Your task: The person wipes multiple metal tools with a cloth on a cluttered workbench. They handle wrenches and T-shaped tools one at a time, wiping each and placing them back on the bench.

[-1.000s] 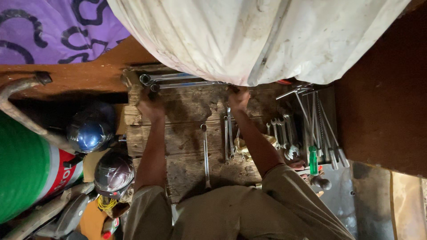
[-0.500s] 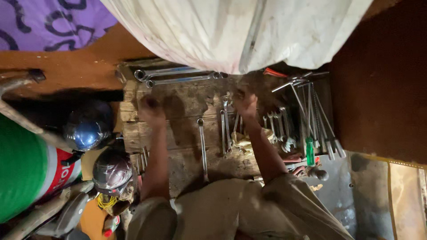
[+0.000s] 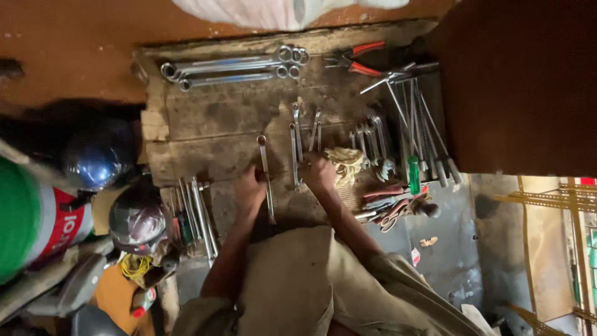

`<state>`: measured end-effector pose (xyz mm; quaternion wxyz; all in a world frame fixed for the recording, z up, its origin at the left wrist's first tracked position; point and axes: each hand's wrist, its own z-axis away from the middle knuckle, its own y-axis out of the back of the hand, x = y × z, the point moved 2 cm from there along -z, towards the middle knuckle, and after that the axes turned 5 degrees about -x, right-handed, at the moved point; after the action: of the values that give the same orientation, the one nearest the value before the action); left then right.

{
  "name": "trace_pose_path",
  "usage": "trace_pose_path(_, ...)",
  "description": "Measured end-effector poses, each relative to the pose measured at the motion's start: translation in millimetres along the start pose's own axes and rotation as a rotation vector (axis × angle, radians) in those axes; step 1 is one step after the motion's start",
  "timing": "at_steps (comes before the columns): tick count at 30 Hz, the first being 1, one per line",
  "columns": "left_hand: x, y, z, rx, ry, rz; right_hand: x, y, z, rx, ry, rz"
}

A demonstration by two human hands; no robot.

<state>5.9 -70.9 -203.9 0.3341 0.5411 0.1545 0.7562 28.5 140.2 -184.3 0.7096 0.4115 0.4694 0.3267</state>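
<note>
My left hand (image 3: 249, 186) rests on a worn wooden board (image 3: 205, 124), fingers curled, right beside a long spanner (image 3: 267, 186) that lies lengthwise. My right hand (image 3: 320, 171) is also curled on the board. It sits between two upright spanners (image 3: 295, 152) on its left and a crumpled yellowish rag (image 3: 347, 163) on its right. I cannot see anything gripped in either hand. Both forearms reach up from my khaki clothing (image 3: 298, 280).
Long ring spanners (image 3: 230, 67) lie across the board's far edge, with red-handled pliers (image 3: 354, 59) beside them. Many spanners and a green-handled screwdriver (image 3: 413, 168) crowd the right side. On the left are two helmets (image 3: 96, 158) and a green and red drum (image 3: 31, 224). White cloth (image 3: 286, 9) hangs at the top.
Both hands have drawn back from the middle of the board to its near edge. The white cloth now covers much less of the view, and the far spanners are uncovered.
</note>
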Motion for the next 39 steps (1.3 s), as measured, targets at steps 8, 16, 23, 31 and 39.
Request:
trace_pose_path(8,0.7,6.7,17.8,0.069,-0.163,0.089,-12.6,6.1,-0.1,0.234,0.022,0.001)
trace_pose_path(16,-3.6,2.9,8.6,-0.09,-0.066,0.048,-5.0,10.3,19.7,0.186,0.233,-0.363)
trace_pose_path(23,-31.7,18.3,7.8,0.072,0.078,0.124,-38.5,-13.4,23.9,0.267,0.408,-0.317)
trace_pose_path(31,-55.9,47.2,11.0,0.32,-0.052,0.715,-69.0,-10.8,24.3,0.231,0.486,-0.285)
trace_pose_path(39,-21.8,58.2,-37.0,0.231,-0.068,1.491,-64.7,20.5,-2.8,-0.207,0.441,-0.598)
